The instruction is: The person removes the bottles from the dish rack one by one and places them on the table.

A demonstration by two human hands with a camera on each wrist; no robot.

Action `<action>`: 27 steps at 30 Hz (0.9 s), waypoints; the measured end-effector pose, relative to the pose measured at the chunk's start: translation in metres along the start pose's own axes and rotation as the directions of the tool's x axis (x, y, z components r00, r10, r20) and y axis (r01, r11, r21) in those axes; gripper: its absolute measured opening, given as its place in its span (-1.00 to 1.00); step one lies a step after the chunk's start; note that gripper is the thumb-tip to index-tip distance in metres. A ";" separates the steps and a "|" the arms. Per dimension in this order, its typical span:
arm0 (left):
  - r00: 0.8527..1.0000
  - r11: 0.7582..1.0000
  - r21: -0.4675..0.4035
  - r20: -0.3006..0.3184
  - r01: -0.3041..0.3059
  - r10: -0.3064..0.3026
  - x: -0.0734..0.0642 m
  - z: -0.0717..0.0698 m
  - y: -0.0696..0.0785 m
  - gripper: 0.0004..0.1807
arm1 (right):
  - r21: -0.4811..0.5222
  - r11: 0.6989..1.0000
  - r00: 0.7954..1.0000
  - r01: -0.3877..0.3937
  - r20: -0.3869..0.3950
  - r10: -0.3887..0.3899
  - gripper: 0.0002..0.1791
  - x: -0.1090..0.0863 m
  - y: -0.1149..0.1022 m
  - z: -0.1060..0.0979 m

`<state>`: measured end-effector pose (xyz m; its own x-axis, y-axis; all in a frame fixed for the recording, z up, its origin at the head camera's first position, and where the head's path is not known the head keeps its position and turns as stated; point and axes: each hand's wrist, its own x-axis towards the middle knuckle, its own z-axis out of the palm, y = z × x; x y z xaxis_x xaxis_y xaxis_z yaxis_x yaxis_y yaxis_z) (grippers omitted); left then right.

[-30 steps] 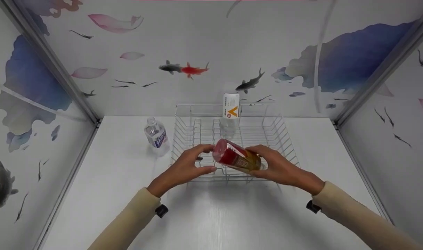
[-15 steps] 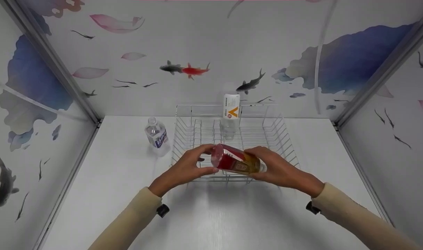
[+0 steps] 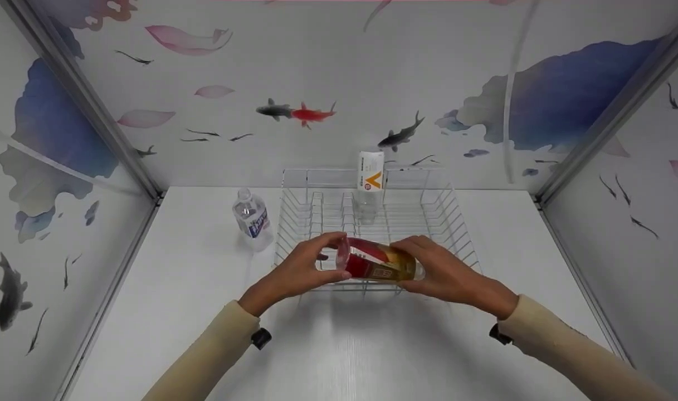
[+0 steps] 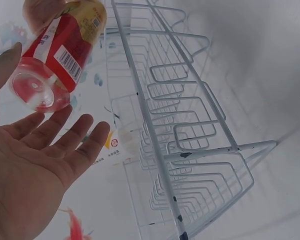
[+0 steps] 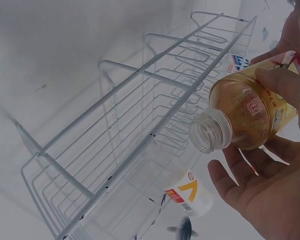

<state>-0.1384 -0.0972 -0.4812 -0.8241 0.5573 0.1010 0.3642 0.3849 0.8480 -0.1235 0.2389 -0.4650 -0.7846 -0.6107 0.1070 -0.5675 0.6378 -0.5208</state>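
A plastic bottle with a red and yellow label is held nearly level above the front of a white wire rack. My right hand grips its neck end, thumb and fingers on opposite sides. The right wrist view shows the uncapped, threaded mouth pointing away from the palm. My left hand is at the base, its fingertips right at the bottle's edge. Seen from the left wrist, the left fingers are extended and spread beneath the clear base, with the thumb on the other side.
Inside the rack, toward the back, stands a clear bottle with a white label and orange V. Left of the rack, a clear bottle with a blue and white label is on the white table. Printed panels enclose the table's back and sides.
The red and yellow bottle has turned closer to level, its base swinging slightly left and down toward my left hand. Both hands have stayed nearly in place.
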 end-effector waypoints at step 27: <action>0.999 0.992 0.123 0.049 0.001 -0.007 0.016 0.002 0.011 -0.18 | 0.014 0.992 0.984 0.126 -0.127 -0.123 -0.17 0.002 -0.006 -0.003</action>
<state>-0.1467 -0.0828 -0.4713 -0.8042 0.5903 0.0691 0.4140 0.4729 0.7778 -0.1220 0.2353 -0.4591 -0.7338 -0.6204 0.2769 -0.6584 0.5488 -0.5151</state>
